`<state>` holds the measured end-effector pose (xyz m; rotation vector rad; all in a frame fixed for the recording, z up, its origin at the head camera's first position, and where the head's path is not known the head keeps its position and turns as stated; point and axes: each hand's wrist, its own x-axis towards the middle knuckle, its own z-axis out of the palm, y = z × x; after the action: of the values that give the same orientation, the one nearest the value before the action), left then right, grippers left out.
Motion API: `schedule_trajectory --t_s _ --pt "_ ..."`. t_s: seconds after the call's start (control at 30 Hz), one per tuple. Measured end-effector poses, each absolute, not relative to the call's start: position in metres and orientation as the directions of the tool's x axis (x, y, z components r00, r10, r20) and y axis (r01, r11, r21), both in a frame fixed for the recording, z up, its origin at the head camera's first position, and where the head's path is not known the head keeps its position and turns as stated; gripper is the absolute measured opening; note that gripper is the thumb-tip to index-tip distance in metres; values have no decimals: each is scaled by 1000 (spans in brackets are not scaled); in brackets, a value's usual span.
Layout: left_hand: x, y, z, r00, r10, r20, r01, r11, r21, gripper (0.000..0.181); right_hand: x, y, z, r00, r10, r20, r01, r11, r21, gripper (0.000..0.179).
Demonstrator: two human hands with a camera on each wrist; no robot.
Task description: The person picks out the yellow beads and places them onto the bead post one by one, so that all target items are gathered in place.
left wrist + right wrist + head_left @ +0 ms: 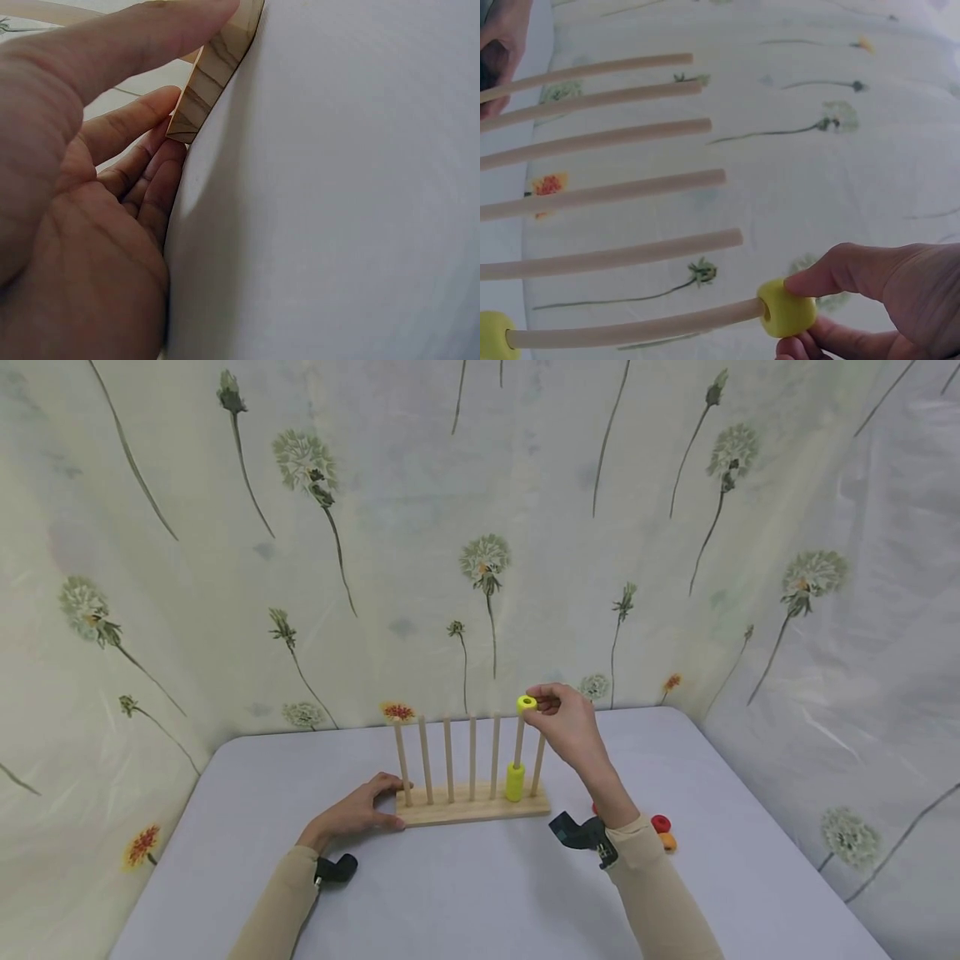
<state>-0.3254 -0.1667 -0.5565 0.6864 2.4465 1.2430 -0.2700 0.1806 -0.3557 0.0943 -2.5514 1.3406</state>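
Note:
A wooden peg rack stands on the table, with a row of several upright pegs. My left hand holds its left end, thumb at the front edge and fingers at the back; the left wrist view shows the wood grain of that end. At the top of the second peg from the right, my right hand pinches a yellow bead between thumb and fingers. The peg's tip meets the bead's hole. Lower on that same peg sit stacked yellow beads. The other pegs carry no beads.
Right of the rack, a red bead and an orange bead lie on the white tabletop. Another red bead is mostly hidden by my right wrist. A flower-printed curtain hangs behind the table.

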Motion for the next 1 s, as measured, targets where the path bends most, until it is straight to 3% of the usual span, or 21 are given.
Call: schedule_trajectory --t_s 1.0 --pt "-324 -161 -553 -858 509 -76 233 517 824 67 -281 183 -352 -966 32 256 -185 607 -773 30"
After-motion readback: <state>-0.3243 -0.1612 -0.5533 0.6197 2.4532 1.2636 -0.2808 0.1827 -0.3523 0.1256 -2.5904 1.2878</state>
